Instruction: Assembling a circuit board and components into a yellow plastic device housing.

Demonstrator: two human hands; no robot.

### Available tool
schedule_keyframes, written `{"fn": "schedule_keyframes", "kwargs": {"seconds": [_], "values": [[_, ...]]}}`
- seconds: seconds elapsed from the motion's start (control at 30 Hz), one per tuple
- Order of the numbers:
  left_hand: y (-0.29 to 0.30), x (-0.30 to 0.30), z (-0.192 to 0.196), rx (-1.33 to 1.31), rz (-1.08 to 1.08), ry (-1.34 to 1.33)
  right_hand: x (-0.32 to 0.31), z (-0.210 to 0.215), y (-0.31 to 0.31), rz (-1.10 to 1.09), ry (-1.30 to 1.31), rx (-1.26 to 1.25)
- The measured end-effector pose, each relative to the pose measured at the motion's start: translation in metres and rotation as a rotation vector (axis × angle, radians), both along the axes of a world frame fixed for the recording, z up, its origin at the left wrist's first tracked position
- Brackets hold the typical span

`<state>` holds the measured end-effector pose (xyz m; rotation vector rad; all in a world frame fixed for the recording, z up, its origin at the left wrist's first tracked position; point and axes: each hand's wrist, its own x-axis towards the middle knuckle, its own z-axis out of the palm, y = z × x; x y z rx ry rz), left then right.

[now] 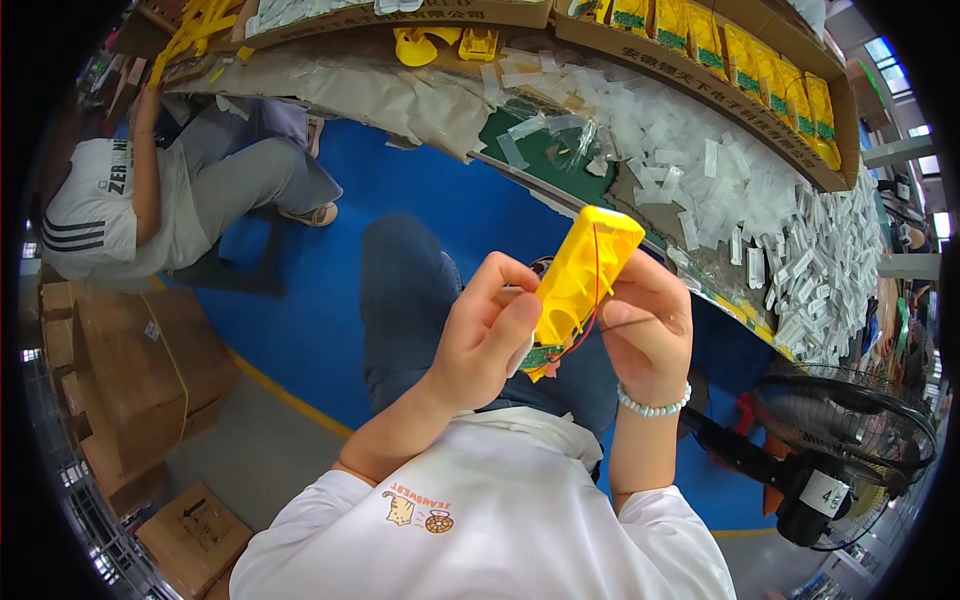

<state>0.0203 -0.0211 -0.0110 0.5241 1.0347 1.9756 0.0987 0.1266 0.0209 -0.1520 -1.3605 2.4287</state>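
From my remote seat I see the yellow housing (578,268) raised between the two hands, tilted with its far end leaning right, seemingly so that its ribbed hollow side and the red wire (599,275) face up toward me. The left hand (480,338) is closed on the housing's near part, thumb along the edge, with a green circuit board (541,357) just beside its fingers (something pale sits there too, which I can't make out). The right hand (655,325) is narrow and curled at the housing's other side; whether its thumb and finger pinch the wire, I cannot tell. Beyond the right hand, clear plastic pieces (715,195) lie loose, and farther off a carton (690,105) holds similar yellow housings (745,62) in rows, probably for tidiness.
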Motion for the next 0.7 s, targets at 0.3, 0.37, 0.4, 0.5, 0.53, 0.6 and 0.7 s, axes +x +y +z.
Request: {"fn": "schedule_keyframes", "kwargs": {"seconds": [0.3,0.37,0.4,0.5,0.53,0.6,0.7], "values": [[0.007,0.004,0.004,0.016,0.028,0.114,-0.009,-0.002,-0.011,-0.189,-0.085,-0.071],[0.014,-0.002,0.013,-0.017,0.032,0.029,-0.019,-0.003,-0.002,-0.136,-0.081,-0.040],[0.018,-0.006,0.015,0.011,0.034,-0.122,-0.026,0.002,-0.001,-0.139,-0.132,-0.030],[0.027,-0.018,0.009,0.034,0.095,-0.361,-0.033,-0.015,0.006,-0.239,-0.134,0.115],[0.027,-0.021,0.007,0.025,0.145,-0.457,-0.029,-0.017,0.007,-0.232,-0.132,0.116],[0.027,-0.026,0.004,0.034,0.181,-0.388,-0.016,-0.019,0.003,-0.147,-0.085,0.327],[0.029,-0.026,0.006,0.015,0.326,-0.261,-0.012,-0.016,-0.014,-0.117,-0.103,0.463]]}}
